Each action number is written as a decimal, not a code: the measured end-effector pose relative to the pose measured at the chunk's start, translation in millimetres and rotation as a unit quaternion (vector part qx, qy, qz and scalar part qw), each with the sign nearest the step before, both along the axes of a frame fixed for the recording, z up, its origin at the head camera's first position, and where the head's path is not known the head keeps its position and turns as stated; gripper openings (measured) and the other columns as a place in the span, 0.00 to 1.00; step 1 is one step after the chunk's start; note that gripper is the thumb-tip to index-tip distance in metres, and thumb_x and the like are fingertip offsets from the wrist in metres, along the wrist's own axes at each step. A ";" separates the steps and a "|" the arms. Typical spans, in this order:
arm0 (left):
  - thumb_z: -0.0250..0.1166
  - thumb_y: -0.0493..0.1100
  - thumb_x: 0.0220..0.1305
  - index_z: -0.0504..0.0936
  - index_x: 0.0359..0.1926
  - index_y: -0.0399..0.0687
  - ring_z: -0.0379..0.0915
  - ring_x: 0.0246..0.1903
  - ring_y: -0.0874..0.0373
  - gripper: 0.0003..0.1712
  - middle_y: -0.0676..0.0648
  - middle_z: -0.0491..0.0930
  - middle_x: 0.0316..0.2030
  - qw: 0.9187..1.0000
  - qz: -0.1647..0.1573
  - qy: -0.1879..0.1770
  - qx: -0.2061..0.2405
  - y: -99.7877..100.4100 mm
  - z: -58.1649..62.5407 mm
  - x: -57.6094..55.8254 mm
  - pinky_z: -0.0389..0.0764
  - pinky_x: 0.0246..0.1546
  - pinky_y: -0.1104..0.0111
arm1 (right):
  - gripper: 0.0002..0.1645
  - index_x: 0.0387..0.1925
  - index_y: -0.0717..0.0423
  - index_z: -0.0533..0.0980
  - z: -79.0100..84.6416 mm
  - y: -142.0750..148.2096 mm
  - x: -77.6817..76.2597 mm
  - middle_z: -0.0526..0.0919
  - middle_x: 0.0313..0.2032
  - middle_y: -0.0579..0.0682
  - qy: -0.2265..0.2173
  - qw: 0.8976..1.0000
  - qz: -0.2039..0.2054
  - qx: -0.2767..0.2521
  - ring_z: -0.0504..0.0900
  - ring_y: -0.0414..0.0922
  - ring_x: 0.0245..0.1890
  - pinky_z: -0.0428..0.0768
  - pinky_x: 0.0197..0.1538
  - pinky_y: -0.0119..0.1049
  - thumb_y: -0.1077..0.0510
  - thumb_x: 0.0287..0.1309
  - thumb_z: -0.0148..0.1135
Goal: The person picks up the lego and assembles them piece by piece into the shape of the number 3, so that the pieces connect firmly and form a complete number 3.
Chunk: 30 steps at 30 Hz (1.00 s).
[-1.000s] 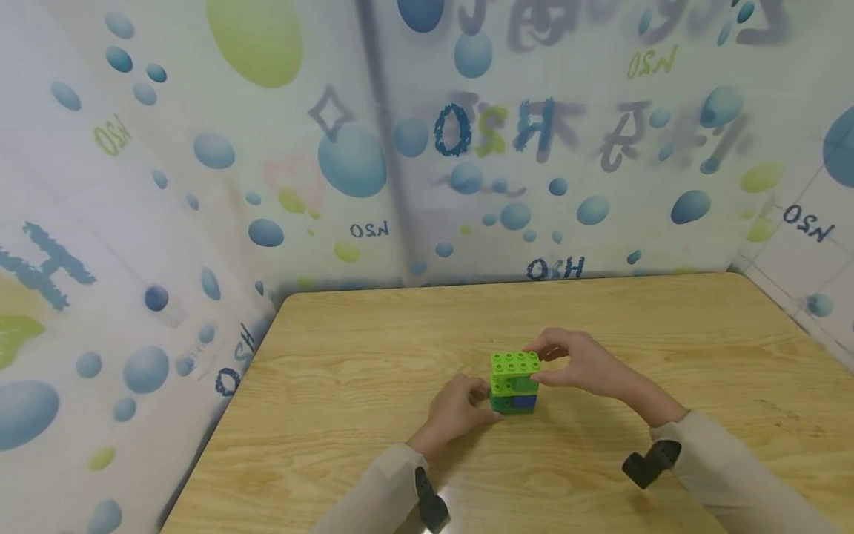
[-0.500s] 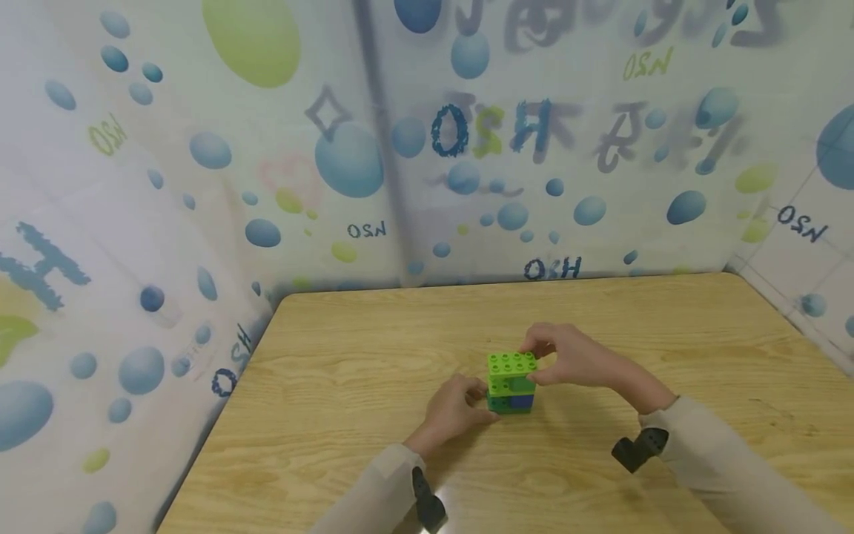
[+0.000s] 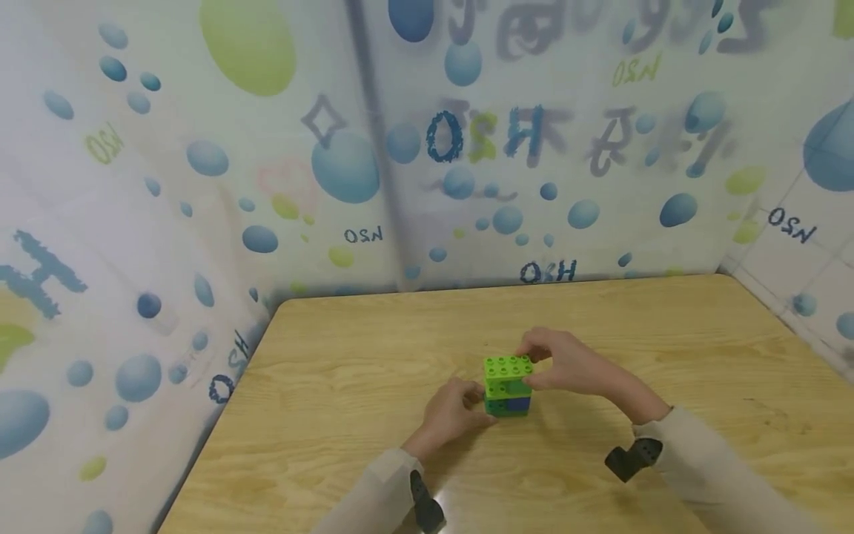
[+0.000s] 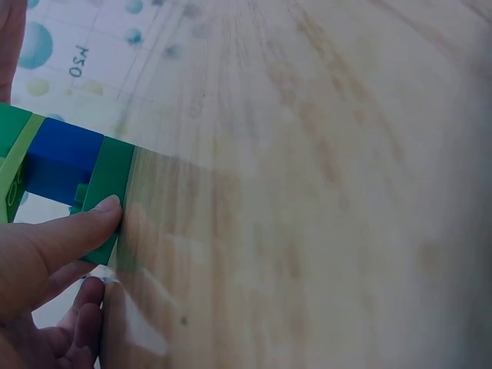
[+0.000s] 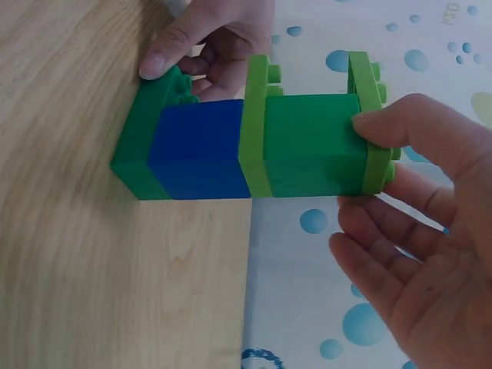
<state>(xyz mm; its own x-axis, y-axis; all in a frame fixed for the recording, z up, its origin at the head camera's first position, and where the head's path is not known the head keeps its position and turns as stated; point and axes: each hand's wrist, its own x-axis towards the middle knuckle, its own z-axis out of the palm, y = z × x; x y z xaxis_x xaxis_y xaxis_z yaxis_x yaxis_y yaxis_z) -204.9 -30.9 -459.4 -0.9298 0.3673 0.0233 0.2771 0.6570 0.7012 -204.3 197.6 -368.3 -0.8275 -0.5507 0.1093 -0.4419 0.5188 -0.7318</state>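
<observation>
A stack of toy building blocks stands upright on the table, between both hands. From the bottom come a dark green block [image 5: 137, 157], a blue block [image 5: 200, 150], a light green plate [image 5: 255, 150], a green block [image 5: 311, 146] and a light green top plate [image 3: 508, 366] with studs. At the stack's left, my left hand [image 3: 450, 412] holds the bottom dark green block, thumb in front and fingers behind. My right hand [image 3: 572, 365] pinches the upper right end, with the thumb at the green block and top plate. Some fingertips are hidden behind the stack.
A wooden table [image 3: 360, 348] carries the stack. Behind it and along the sides hangs a pale wall covering [image 3: 427, 215] with blue and green drop prints. Both sleeves carry a dark wrist device, such as the right one [image 3: 634, 458].
The head view has shifted slightly. My right forearm has come a little inward, to the left. Both hands keep their hold on the stack, which looks unchanged.
</observation>
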 end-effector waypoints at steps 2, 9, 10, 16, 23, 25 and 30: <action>0.76 0.48 0.41 0.82 0.41 0.47 0.70 0.32 0.62 0.23 0.54 0.76 0.33 1.000 -0.001 0.005 0.000 0.4 -0.3 -0.1 0.70 0.32 0.70 | 0.19 0.44 0.57 0.74 -3.8 2.9 1.4 0.75 0.41 0.49 0.004 1.000 -0.009 -0.012 0.77 0.47 0.42 0.74 0.47 0.49 0.58 0.49 0.67; 0.76 0.47 0.41 0.83 0.39 0.46 0.68 0.31 0.64 0.22 0.55 0.76 0.32 1.000 -0.011 0.023 0.000 2.0 2.7 0.3 0.69 0.32 0.72 | 0.25 0.51 0.62 0.73 -13.0 9.5 3.5 0.76 0.43 0.50 0.004 0.999 -0.019 -0.050 0.77 0.43 0.41 0.75 0.48 0.41 0.55 0.52 0.66; 0.76 0.47 0.41 0.83 0.39 0.46 0.68 0.32 0.64 0.22 0.55 0.76 0.32 1.000 -0.011 0.023 0.001 1.7 2.8 0.5 0.70 0.32 0.71 | 0.26 0.51 0.63 0.73 -13.8 9.4 3.6 0.76 0.43 0.50 0.003 0.998 -0.021 -0.055 0.77 0.43 0.41 0.75 0.48 0.40 0.55 0.52 0.66; 0.75 0.47 0.41 0.83 0.40 0.46 0.68 0.33 0.62 0.22 0.54 0.75 0.32 1.000 -0.006 0.006 0.019 -1.7 1.0 1.8 0.70 0.34 0.69 | 0.26 0.52 0.63 0.73 -18.1 6.6 2.4 0.78 0.45 0.53 -0.011 0.995 -0.046 -0.090 0.78 0.45 0.42 0.75 0.48 0.43 0.57 0.52 0.66; 0.74 0.43 0.44 0.83 0.40 0.43 0.71 0.35 0.59 0.19 0.53 0.78 0.33 0.996 -0.021 -0.032 0.079 -4.3 0.7 1.3 0.71 0.37 0.67 | 0.27 0.52 0.64 0.73 -24.4 6.0 -6.5 0.79 0.44 0.56 -0.044 0.988 -0.080 -0.123 0.79 0.45 0.41 0.77 0.41 0.35 0.56 0.51 0.67; 0.73 0.42 0.45 0.83 0.41 0.41 0.71 0.34 0.59 0.19 0.52 0.79 0.32 0.994 -0.024 -0.042 0.095 -4.7 0.5 0.8 0.71 0.35 0.67 | 0.27 0.52 0.66 0.73 -25.4 5.9 -9.8 0.79 0.44 0.57 -0.054 0.985 -0.089 -0.135 0.79 0.46 0.41 0.78 0.40 0.35 0.56 0.52 0.66; 0.72 0.40 0.48 0.82 0.42 0.37 0.72 0.32 0.61 0.19 0.50 0.80 0.31 0.992 -0.029 -0.050 0.114 -5.6 0.0 0.9 0.73 0.32 0.70 | 0.26 0.51 0.66 0.73 -28.1 5.8 -19.0 0.79 0.44 0.59 -0.064 0.981 -0.105 -0.148 0.79 0.46 0.41 0.78 0.40 0.35 0.57 0.52 0.66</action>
<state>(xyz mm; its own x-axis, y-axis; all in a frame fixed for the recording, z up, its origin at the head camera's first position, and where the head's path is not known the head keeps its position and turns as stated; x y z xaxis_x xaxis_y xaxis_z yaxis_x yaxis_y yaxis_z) -204.1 -36.5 -459.4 -0.9087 0.4169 0.0199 0.2311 0.4628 0.8558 -223.3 203.3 -396.4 -0.9367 -0.3265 0.1265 -0.2425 0.3442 -0.9071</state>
